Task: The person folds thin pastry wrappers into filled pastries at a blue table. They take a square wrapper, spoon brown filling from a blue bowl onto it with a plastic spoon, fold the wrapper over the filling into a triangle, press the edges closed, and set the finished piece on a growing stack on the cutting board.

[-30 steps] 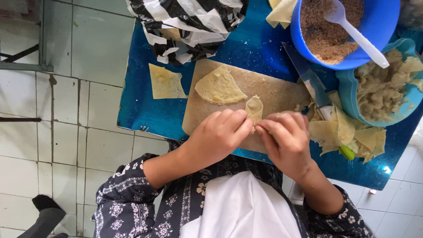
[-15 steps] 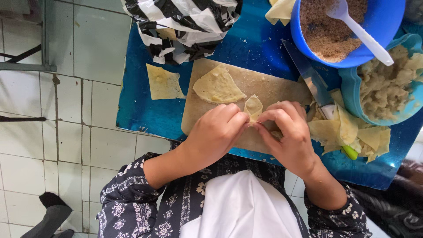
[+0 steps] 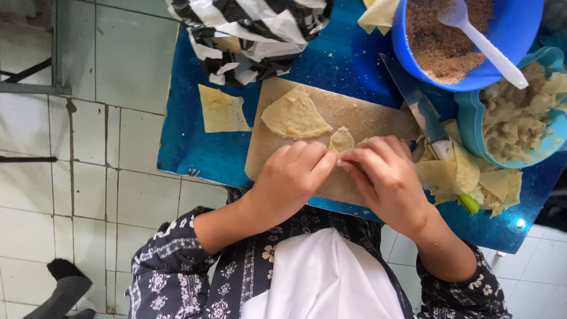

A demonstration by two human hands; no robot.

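We are working at the near edge of the blue worktop (image 3: 195,147), which is ending just under our wrists, with tiled floor (image 3: 88,177) below and to the left. Open room: bare blue surface is lying left of the fingers, holding only one flat square wrapper (image 3: 221,109). Beyond the fingers the wooden board (image 3: 366,118) is carrying a folded triangular dumpling (image 3: 293,114). Right of the fingers it is crowded: a pile of wrappers (image 3: 466,177), a knife (image 3: 420,109), a teal bowl of pale mash (image 3: 520,118) and a blue bowl of brown crumbs (image 3: 466,41) with a white spoon (image 3: 484,41). A striped bag (image 3: 248,32) is sitting at the far edge.

The left hand (image 3: 292,177) and right hand (image 3: 387,177) are meeting over the board. The fingers (image 3: 322,162) of both are pinched together on a small folded wrapper (image 3: 341,140), which is standing up just beyond the fingertips, its lower edge clamped between them. We cannot tell whether it is touching the board.
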